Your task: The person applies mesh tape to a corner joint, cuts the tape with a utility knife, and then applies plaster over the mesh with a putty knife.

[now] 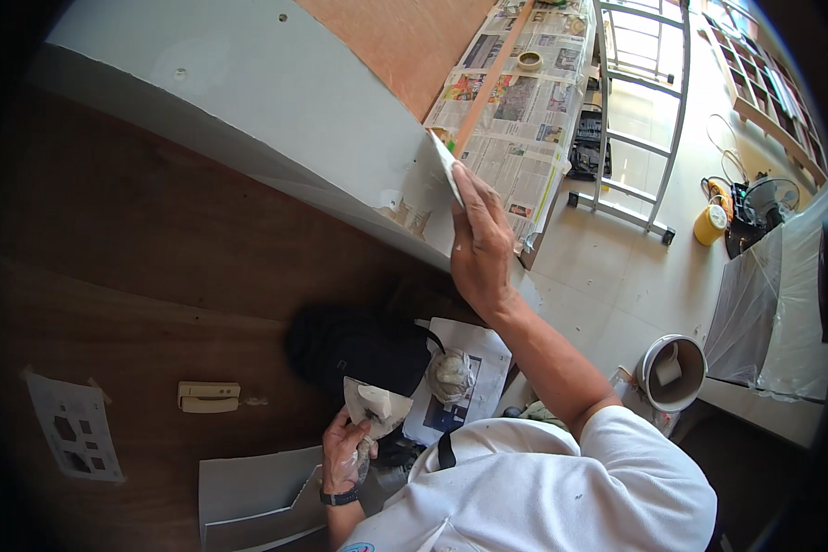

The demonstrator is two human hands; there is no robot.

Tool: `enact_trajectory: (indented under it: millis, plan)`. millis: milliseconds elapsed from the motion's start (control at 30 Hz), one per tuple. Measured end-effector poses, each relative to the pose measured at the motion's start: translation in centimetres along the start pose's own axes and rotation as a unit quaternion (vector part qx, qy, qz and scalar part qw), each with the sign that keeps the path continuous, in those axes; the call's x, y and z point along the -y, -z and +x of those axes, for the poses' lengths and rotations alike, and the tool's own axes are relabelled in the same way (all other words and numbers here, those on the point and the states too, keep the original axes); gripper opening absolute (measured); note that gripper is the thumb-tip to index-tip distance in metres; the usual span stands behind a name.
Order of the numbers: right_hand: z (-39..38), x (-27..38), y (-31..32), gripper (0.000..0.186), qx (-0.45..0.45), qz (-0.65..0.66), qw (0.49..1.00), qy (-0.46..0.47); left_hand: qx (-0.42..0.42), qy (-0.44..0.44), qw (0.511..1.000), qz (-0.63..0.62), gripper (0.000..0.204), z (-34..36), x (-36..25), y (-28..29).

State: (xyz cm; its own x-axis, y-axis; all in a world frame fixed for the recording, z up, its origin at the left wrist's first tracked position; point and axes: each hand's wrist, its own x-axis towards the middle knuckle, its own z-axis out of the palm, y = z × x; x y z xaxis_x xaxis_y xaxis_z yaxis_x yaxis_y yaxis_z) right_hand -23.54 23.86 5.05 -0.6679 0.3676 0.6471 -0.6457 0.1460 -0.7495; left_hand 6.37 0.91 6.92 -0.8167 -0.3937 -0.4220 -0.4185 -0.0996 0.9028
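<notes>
My right hand is raised to the corner of a white-painted panel. Its fingers are closed on a thin, flat spreader, which shows nearly edge-on and looks white with filler. The spreader is at the panel's end, beside a rough patch; whether it touches cannot be made out. Lower down, close to my body, my left hand grips a putty knife by its smeared handle. White filler lies heaped on that broad blade.
Newspaper covers a surface at the top, with a tape roll on it. A metal ladder stands at the right. A bucket with a white cup inside is near my right elbow. An intercom handset hangs on the brown wall.
</notes>
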Motion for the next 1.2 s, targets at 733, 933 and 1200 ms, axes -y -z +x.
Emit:
enact_trajectory:
  millis: [733, 933, 1200]
  plan:
    - [-4.6, 2.6, -1.4, 0.065, 0.068, -0.022, 0.996, 0.046, 0.006, 0.022, 0.999, -0.026, 0.051, 0.4, 1.8, 1.6]
    - [-5.7, 2.0, 1.9, 0.066, 0.109, 0.037, 0.990, 0.079, 0.037, 0.009, 0.999, -0.014, 0.052, 1.4, 0.9, 0.7]
    - [-6.8, 2.1, 7.5, 0.031, 0.098, 0.282, 0.902, -0.313, 0.040, -0.022, 0.999, -0.009, 0.053, 1.9, -0.3, -1.4]
